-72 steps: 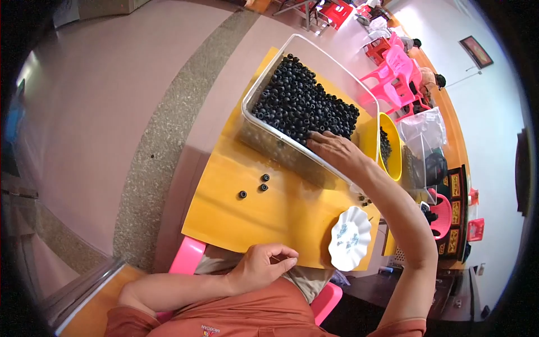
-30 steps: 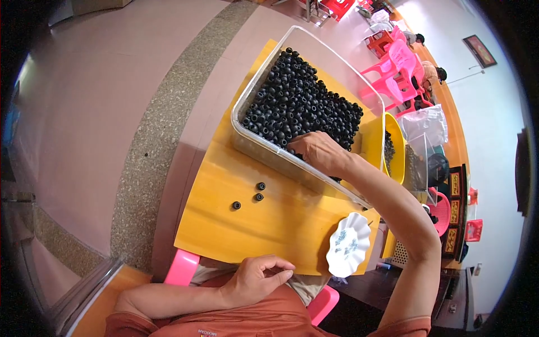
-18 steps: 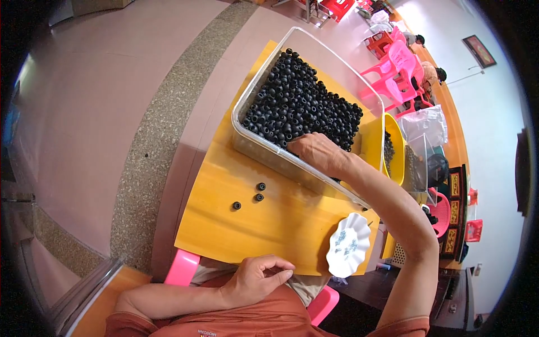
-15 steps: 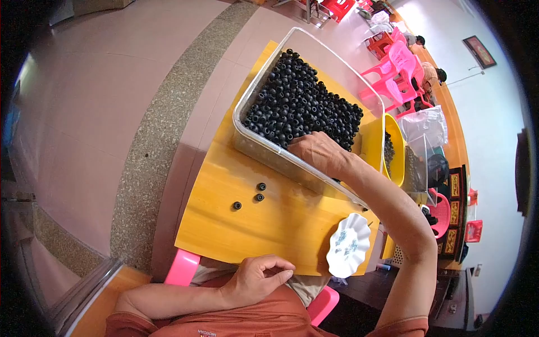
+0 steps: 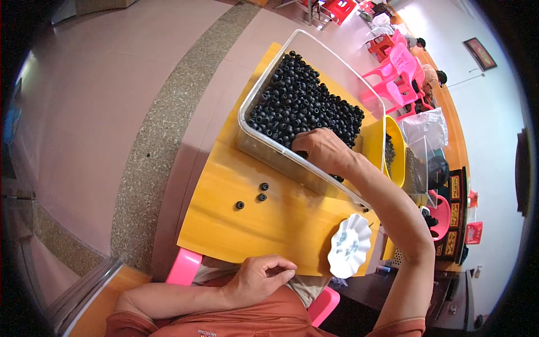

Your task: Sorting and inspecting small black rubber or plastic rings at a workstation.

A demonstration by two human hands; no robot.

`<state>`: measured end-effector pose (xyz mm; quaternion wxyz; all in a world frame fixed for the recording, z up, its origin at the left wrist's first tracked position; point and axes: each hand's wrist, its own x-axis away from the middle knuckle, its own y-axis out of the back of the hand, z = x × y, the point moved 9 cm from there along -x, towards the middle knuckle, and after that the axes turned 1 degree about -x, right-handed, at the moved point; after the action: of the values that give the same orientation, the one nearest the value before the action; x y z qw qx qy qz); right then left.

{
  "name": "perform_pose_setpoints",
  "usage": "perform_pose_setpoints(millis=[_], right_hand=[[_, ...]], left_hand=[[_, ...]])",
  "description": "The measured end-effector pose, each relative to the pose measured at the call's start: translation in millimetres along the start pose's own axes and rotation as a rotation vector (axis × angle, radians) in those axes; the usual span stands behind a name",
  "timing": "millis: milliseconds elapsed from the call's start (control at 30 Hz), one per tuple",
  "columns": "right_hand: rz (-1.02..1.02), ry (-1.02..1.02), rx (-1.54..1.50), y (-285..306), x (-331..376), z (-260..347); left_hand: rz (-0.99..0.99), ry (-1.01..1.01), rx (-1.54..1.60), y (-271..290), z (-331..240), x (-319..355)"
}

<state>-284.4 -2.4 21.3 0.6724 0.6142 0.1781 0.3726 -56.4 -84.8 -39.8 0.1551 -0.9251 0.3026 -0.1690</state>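
Observation:
A clear plastic bin [image 5: 269,157] holds a heap of small round black pieces with holes [image 5: 306,101], like large beads. My right hand [image 5: 323,149] reaches over the bin's near side, its fingers curled down among the pieces; the fingertips are hidden. Close to my lap, at the table's near edge, my left hand [image 5: 261,281] is loosely closed, thumb and forefinger brought together, and whatever they may hold does not show. Three loose black pieces [image 5: 262,197] lie on the yellow table [image 5: 224,230]. A white scalloped dish [image 5: 349,247] with tiny bluish bits or markings sits under my right forearm.
Beside the bin, a yellow tub [image 5: 396,151] and a clear box [image 5: 416,168] hold small dark pieces. One more black piece [image 5: 365,210] is by the bin's near corner. Pink plastic chairs [image 5: 400,62] stand beyond, with people seated along the right wall.
The view has shifted slightly. My right hand has risen a little and turned at the bin's near side, showing a dark gap under the fingers. My left hand stays in place.

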Motion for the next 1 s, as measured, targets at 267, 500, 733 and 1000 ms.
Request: perform_pose_setpoints(millis=[267,500,733,1000], right_hand=[[0.103,-0.043,0.058,1,0,5],[-0.079,0.288,0.121,6,0,34],[0.028,0.301,0.007,0,-10,33],[0.214,0.105,-0.046,-9,-12,25]], left_hand=[[0.001,0.018,-0.003,0,4,0],[-0.006,-0.034,-0.044,0,0,0],[-0.014,0.013,-0.014,3,-1,-1],[-0.033,-0.040,-0.058,6,-7,-2]])
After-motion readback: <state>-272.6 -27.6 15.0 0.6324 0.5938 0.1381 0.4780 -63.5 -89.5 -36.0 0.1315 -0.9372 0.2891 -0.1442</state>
